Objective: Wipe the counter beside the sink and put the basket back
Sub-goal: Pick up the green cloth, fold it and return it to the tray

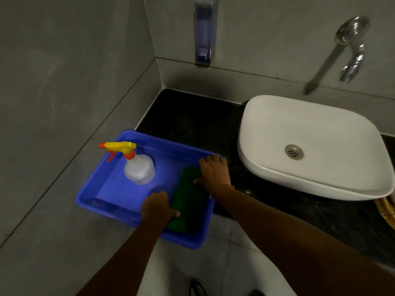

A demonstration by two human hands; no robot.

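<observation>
Our two forearms reach in from the near edge. Our left hand [159,207] grips the basket [119,201] by its near rim, fingers curled over it; our right hand [213,170] holds the far right corner, fingers spread along the rim. The basket hangs partly off the dark worktop [192,118]. Between our fingers lies a green cloth [184,201]; left of them stands a spray bottle [139,167]. We judge the basket is being shifted; whether wiping is done, we cannot tell. Motion blur smears the basket's edges.

The blue plastic basket [102,189] overhangs the black counter's [192,120] left front edge, holding a green cloth [188,199].
</observation>
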